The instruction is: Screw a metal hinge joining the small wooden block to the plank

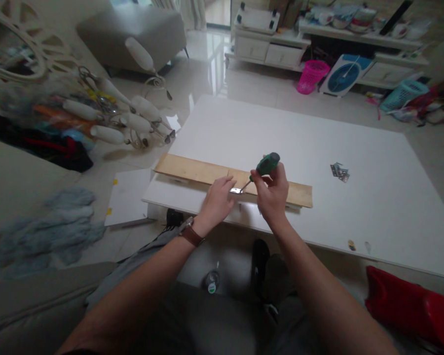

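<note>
My right hand (273, 195) is closed around a green-handled screwdriver (267, 164), held at a slant. The shaft runs down to a small shiny metal bracket (236, 191) at the near edge of a long wooden board (196, 170). With its fingers pressed on the board and bracket, my left hand (218, 199) keeps hold of the bracket's left end. Whether a screw sits under the screwdriver's tip is too small to tell. The board lies across the near left part of a large white panel (340, 212).
Several metal brackets (340, 172) lie in a pile on the panel's right side. A small yellowish piece (351, 245) is near its front edge. A bottle (211, 281) stands on the floor between my feet. A lamp with white shades (136, 121) lies at left; a red object (410, 305) is at lower right.
</note>
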A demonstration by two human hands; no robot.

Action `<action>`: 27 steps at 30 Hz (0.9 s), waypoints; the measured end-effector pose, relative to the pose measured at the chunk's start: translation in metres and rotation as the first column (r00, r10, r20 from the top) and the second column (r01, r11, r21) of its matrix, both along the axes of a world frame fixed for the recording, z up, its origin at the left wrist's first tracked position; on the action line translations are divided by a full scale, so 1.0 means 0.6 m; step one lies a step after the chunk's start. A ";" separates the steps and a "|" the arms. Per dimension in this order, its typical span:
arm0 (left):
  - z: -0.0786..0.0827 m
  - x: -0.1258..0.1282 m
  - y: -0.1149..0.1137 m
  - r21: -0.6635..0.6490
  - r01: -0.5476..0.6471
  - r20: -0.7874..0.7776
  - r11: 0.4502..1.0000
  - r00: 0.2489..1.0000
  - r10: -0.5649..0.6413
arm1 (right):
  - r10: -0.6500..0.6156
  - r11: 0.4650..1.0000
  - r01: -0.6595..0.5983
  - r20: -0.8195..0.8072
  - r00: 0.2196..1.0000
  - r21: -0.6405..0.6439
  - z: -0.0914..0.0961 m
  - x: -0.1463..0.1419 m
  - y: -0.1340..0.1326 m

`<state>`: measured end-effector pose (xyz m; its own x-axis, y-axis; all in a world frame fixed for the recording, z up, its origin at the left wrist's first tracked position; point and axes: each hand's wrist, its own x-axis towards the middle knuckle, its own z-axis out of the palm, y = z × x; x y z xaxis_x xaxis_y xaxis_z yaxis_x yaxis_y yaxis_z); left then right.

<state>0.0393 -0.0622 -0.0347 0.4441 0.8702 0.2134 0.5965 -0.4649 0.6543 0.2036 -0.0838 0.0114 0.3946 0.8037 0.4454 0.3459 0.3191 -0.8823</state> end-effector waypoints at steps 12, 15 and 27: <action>0.008 0.003 0.002 -0.046 0.032 -0.031 0.998 0.999 -0.033 | 0.056 0.998 -0.057 -0.014 0.998 -0.031 0.001 -0.002 -0.002; 0.013 0.007 0.002 -0.040 0.044 -0.015 0.998 0.999 -0.045 | 0.051 0.998 -0.052 -0.034 0.998 -0.039 0.001 -0.005 -0.001; 0.008 0.005 0.000 -0.022 0.098 -0.025 0.995 0.995 -0.098 | 0.085 0.994 -0.090 -0.083 0.993 -0.057 0.000 -0.005 -0.002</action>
